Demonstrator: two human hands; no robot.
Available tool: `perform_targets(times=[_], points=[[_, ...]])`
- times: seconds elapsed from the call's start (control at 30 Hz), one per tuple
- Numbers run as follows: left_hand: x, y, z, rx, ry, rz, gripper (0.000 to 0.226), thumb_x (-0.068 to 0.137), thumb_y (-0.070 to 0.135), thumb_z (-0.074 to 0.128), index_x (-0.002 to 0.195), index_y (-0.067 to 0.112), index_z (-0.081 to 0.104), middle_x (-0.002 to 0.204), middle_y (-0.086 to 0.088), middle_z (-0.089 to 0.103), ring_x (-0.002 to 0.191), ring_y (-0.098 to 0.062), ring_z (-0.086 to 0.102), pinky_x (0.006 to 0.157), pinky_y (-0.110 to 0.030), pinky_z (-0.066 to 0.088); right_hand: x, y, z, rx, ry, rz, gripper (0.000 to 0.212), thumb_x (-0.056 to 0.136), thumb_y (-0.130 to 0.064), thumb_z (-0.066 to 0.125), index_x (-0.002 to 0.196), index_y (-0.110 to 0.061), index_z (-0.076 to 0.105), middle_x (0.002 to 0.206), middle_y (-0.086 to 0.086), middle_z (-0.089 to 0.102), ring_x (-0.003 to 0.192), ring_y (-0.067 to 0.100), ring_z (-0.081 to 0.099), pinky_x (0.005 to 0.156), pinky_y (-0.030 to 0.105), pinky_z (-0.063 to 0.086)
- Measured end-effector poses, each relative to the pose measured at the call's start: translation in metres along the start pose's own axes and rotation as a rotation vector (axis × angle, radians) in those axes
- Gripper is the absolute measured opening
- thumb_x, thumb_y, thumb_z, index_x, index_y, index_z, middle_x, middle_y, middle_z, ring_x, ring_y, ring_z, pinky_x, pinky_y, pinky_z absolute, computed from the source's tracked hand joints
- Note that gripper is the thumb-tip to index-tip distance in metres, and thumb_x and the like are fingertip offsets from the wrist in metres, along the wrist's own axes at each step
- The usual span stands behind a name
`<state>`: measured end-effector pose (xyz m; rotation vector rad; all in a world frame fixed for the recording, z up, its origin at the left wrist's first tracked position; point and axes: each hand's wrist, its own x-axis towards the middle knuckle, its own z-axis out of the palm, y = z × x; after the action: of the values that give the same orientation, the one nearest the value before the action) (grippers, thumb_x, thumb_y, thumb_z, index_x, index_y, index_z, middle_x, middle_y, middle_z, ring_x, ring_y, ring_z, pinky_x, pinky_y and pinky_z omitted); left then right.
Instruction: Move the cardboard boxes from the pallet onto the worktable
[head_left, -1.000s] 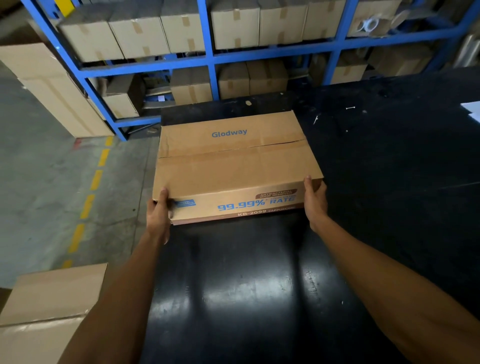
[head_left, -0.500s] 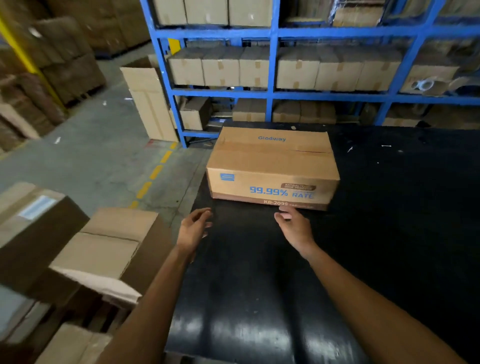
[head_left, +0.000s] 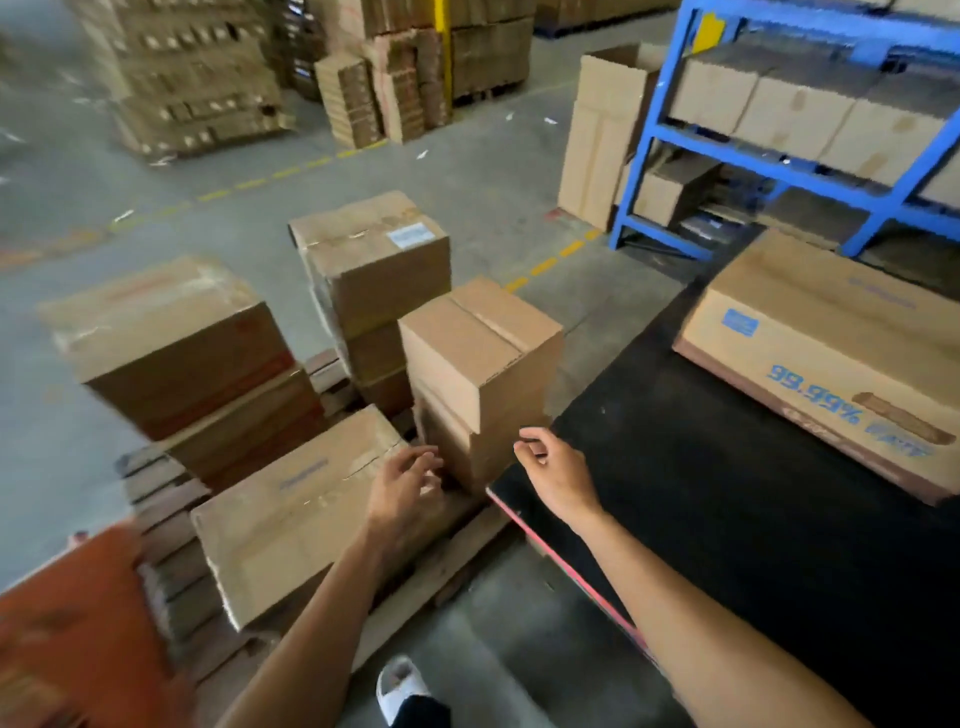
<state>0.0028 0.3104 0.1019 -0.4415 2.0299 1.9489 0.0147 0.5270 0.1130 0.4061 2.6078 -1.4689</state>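
A flat cardboard box with blue print (head_left: 831, 353) lies on the black worktable (head_left: 727, 519) at the right. Left of the table a wooden pallet (head_left: 431, 571) carries several brown cardboard boxes. The nearest stack is topped by a small box (head_left: 478, 348); a low wide box (head_left: 296, 514) lies in front of it. My left hand (head_left: 405, 488) hovers open over the low box's right end, next to the stack's base. My right hand (head_left: 556, 478) hangs open at the table's corner, just right of that stack. Neither hand holds anything.
A blue shelf rack (head_left: 779, 161) full of boxes stands behind the table. An orange object (head_left: 67, 623) is at the lower left beside the pallet. Tall box stacks (head_left: 197, 78) stand far across the grey floor. My white shoe (head_left: 400, 686) is on the floor between pallet and table.
Both hands let go of the printed box, which stays on the table. My view swung left to the pallet, and both hands moved toward the nearest stack.
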Motion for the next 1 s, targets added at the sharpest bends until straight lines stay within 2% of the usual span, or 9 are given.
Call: perform_targets(times=[0.1,0.2,0.37,0.43,0.57,0.73,0.8,0.9,1.0], points=[[0.008,-0.037,-0.083,-0.028,0.074,-0.047,0.019,0.102,0.024,0.056,0.115,0.017,0.067,0.11,-0.01,0.07,0.101,-0.032,0.068,0.08,-0.034,0.059,0.024,-0.017,0.067,-0.055,-0.192,0.002,0.033,0.098,-0.035,0.06,0.128,-0.022,0.063,0.093,-0.019,0.066,0.088,0.004,0.065,0.078,0.019,0.046],[0.022,-0.079,-0.155,-0.047,0.197,-0.14,0.017,0.102,0.025,0.056,0.114,0.021,0.067,0.113,-0.01,0.068,0.106,-0.036,0.064,0.092,-0.046,0.054,0.051,-0.028,0.128,-0.133,-0.381,0.022,0.042,0.099,-0.034,0.058,0.138,-0.019,0.054,0.114,-0.01,0.068,0.101,0.006,0.063,0.08,0.015,0.045],[0.052,-0.132,-0.229,-0.001,0.415,-0.343,0.029,0.1,0.018,0.057,0.128,0.014,0.061,0.119,-0.013,0.063,0.105,-0.031,0.06,0.077,-0.031,0.049,0.093,-0.031,0.207,-0.342,-0.538,0.082,0.059,0.099,-0.043,0.055,0.153,-0.025,0.035,0.153,-0.002,0.045,0.139,0.02,0.043,0.109,0.033,0.036],[0.068,-0.155,-0.253,0.034,0.462,-0.419,0.04,0.098,0.017,0.059,0.138,0.011,0.055,0.125,-0.014,0.061,0.103,-0.027,0.058,0.072,-0.028,0.047,0.112,-0.029,0.236,-0.407,-0.57,0.11,0.064,0.099,-0.043,0.055,0.155,-0.026,0.029,0.159,-0.001,0.036,0.144,0.022,0.037,0.113,0.036,0.033],[0.099,-0.199,-0.29,0.067,0.524,-0.532,0.061,0.094,0.019,0.068,0.148,0.011,0.042,0.14,-0.012,0.054,0.121,-0.031,0.058,0.1,-0.04,0.047,0.152,-0.009,0.283,-0.498,-0.581,0.141,0.072,0.099,-0.042,0.056,0.159,-0.022,0.02,0.164,0.001,0.024,0.149,0.023,0.027,0.117,0.038,0.027],[0.14,-0.277,-0.32,0.027,0.58,-0.599,0.086,0.083,0.043,0.076,0.151,0.017,0.03,0.135,-0.013,0.058,0.117,-0.034,0.062,0.099,-0.054,0.051,0.22,0.053,0.329,-0.611,-0.525,0.223,0.088,0.097,-0.047,0.058,0.16,-0.017,0.003,0.168,0.009,0.001,0.154,0.028,0.002,0.124,0.047,0.013],[0.149,-0.297,-0.322,-0.047,0.573,-0.645,0.092,0.076,0.05,0.08,0.149,0.018,0.033,0.129,-0.014,0.061,0.111,-0.035,0.065,0.092,-0.055,0.056,0.238,0.072,0.337,-0.581,-0.498,0.291,0.094,0.095,-0.048,0.06,0.159,-0.015,-0.001,0.168,0.01,0.002,0.154,0.028,0.005,0.124,0.045,0.014],[0.159,-0.317,-0.317,-0.093,0.587,-0.665,0.085,0.071,0.046,0.086,0.14,0.02,0.044,0.125,-0.007,0.065,0.109,-0.024,0.066,0.093,-0.045,0.057,0.261,0.097,0.344,-0.505,-0.48,0.437,0.103,0.089,-0.057,0.063,0.16,-0.019,-0.001,0.165,0.009,0.021,0.149,0.032,0.026,0.119,0.045,0.027],[0.164,-0.328,-0.31,-0.171,0.63,-0.668,0.078,0.07,0.042,0.089,0.137,0.022,0.052,0.122,0.0,0.069,0.103,-0.013,0.067,0.092,-0.036,0.056,0.273,0.114,0.343,-0.434,-0.478,0.552,0.107,0.077,-0.069,0.069,0.159,-0.024,0.017,0.157,0.007,0.038,0.142,0.032,0.038,0.112,0.046,0.035]])
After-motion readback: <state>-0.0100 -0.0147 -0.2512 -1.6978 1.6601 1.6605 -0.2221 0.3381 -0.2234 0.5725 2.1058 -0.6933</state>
